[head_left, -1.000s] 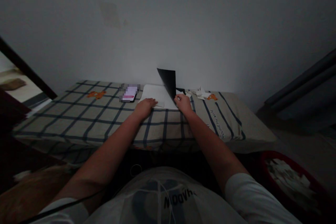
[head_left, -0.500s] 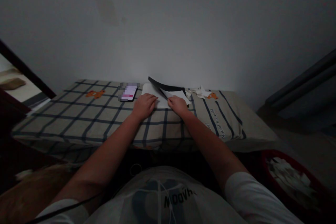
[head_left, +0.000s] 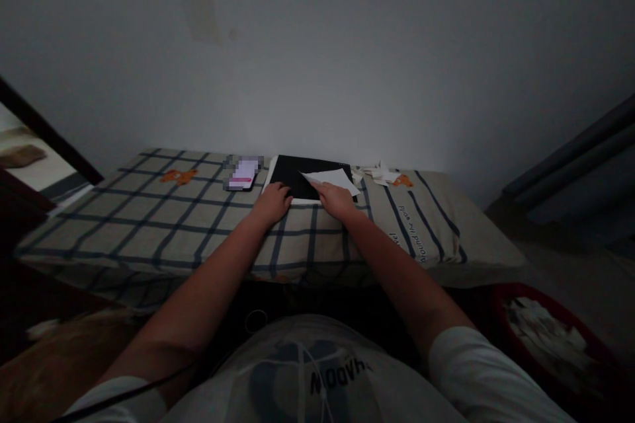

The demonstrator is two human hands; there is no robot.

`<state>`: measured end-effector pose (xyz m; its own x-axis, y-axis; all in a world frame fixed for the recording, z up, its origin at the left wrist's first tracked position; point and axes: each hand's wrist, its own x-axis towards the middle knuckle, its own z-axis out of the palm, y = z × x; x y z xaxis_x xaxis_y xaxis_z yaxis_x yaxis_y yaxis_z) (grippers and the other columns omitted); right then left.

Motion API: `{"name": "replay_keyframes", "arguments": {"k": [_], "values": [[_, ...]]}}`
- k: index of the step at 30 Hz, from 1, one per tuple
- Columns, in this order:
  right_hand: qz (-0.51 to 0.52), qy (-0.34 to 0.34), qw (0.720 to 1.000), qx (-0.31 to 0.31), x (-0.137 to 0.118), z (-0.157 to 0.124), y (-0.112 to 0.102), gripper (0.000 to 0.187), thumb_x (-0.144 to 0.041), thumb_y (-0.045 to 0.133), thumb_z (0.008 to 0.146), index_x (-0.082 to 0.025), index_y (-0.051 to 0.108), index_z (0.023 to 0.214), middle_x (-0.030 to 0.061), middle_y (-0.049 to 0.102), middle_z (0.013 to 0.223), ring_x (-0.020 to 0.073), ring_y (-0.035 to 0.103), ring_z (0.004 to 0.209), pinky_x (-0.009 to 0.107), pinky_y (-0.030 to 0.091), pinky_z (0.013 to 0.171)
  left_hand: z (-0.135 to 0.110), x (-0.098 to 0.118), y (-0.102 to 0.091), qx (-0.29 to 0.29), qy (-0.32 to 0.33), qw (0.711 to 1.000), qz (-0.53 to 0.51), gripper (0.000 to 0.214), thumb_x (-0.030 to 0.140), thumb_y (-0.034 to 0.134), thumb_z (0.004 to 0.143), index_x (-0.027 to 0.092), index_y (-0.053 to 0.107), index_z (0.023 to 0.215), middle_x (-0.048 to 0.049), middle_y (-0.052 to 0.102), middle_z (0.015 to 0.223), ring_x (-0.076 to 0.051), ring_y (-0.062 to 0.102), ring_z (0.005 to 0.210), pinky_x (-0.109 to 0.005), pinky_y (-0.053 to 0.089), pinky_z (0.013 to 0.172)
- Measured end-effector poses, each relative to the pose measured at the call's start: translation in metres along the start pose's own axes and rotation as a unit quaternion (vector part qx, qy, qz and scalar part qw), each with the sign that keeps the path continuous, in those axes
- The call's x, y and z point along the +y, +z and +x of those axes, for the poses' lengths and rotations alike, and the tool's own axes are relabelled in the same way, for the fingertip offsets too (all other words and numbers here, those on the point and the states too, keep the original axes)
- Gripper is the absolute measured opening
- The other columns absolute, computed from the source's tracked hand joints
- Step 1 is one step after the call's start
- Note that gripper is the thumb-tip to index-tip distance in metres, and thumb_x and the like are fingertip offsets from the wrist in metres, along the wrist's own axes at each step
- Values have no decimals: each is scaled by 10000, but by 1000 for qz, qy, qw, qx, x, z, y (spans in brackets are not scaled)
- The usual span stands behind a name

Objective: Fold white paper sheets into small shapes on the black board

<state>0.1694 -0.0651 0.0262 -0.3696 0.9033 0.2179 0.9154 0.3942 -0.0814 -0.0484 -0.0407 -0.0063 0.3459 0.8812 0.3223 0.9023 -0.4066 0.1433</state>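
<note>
A notebook with a black cover (head_left: 288,172) lies on the cloth-covered table, white pages showing along its left and front edges. My left hand (head_left: 272,203) rests at its front left corner, fingers apart and touching the cover. On the right part of the cover is a white sheet of paper (head_left: 337,178), its left corner lifted and pointed. My right hand (head_left: 336,198) pinches the near edge of this paper. The sheet's far right corner reaches past the notebook's edge.
Left of the notebook lies a phone (head_left: 243,174) with a lit screen. Torn white paper scraps (head_left: 380,174) lie to the right. The checked tablecloth (head_left: 198,231) hangs over the front edge. A red bin (head_left: 503,294) with crumpled paper stands below right; a wall (head_left: 317,66) rises behind.
The black cover, raised and slanting before, now lies flat over the white pages. My left hand has shifted slightly left and nearer. My right hand stays on the paper.
</note>
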Motion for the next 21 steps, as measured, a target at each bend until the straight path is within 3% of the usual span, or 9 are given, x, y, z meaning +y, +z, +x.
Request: {"name": "replay_keyframes", "arguments": {"k": [4, 7, 9, 11, 13, 15, 16, 19, 21], "values": [[76, 61, 994, 50, 9, 1, 0, 646, -243, 298, 980, -264, 52, 1576, 93, 697, 1138, 226, 659, 910, 328, 487, 813, 5, 5, -8, 27, -11, 996, -90, 329, 281, 552, 878, 121, 683, 1134, -143, 641, 1220, -251, 575, 1180, -355, 418, 1073], [142, 88, 980, 105, 15, 6, 0, 681, -265, 282, 987, -153, -56, 1567, 107, 719, 1049, 208, 667, 859, 301, 494, 801, 17, 15, -12, 54, -63, 966, -246, 435, 362, 565, 895, 133, 605, 1263, -130, 625, 1296, -249, 574, 1209, -384, 429, 1071], [169, 80, 972, 139, 20, 14, -1, 614, -260, 294, 987, -142, 131, 1567, 115, 704, 1129, 201, 664, 943, 292, 489, 850, 31, 21, -14, 17, -136, 907, -398, 512, 417, 552, 913, 137, 529, 1341, -149, 603, 1334, -241, 618, 1166, -375, 488, 1007], [176, 55, 971, 153, 24, 25, -2, 487, -243, 326, 980, -171, 436, 1449, 97, 680, 1213, 201, 646, 1046, 297, 473, 916, 49, 23, -18, -23, -197, 803, -562, 554, 510, 419, 967, 149, 461, 1385, -177, 572, 1369, -236, 665, 1096, -377, 546, 926], [177, 17, 973, 149, 31, 37, -3, 394, -219, 366, 968, -207, 608, 1279, 61, 685, 1221, 196, 637, 1093, 309, 463, 957, 68, 21, -22, -55, -207, 720, -661, 648, 603, 263, 978, 123, 471, 1360, -212, 603, 1315, -246, 681, 1066, -376, 568, 889], [190, -20, 970, 152, 38, 49, 0, 348, -193, 417, 946, -226, 660, 1194, 37, 705, 1190, 186, 646, 1091, 316, 468, 969, 83, 16, -27, -58, -205, 679, -702, 662, 608, 217, 982, 109, 540, 1273, -207, 662, 1205, -227, 695, 1030, -327, 581, 857], [201, -40, 965, 162, 43, 53, 3, 328, -179, 452, 928, -221, 678, 1162, 39, 715, 1169, 187, 656, 1080, 319, 475, 968, 89, 13, -29, -50, -222, 659, -716, 598, 570, 272, 990, 105, 569, 1221, -197, 691, 1130, -215, 709, 975, -304, 589, 826], [235, -103, 943, 211, 54, 61, 18, 271, -166, 529, 886, -196, 723, 1072, 71, 735, 1121, 199, 672, 1066, 330, 489, 969, 94, 5, -29, -36, -287, 600, -746, 226, 232, 496, 944, 90, 617, 1073, -136, 727, 877, -173, 722, 745, -237, 596, 685], [236, -131, 932, 240, 59, 60, 28, 216, -234, 568, 889, -207, 747, 1007, 77, 750, 1065, 211, 685, 1029, 350, 503, 949, 90, 2, -27, -26, -312, 585, -748, 182, 81, 515, 881, 109, 628, 1021, -92, 721, 779, -151, 703, 651, -221, 592, 631]]}}
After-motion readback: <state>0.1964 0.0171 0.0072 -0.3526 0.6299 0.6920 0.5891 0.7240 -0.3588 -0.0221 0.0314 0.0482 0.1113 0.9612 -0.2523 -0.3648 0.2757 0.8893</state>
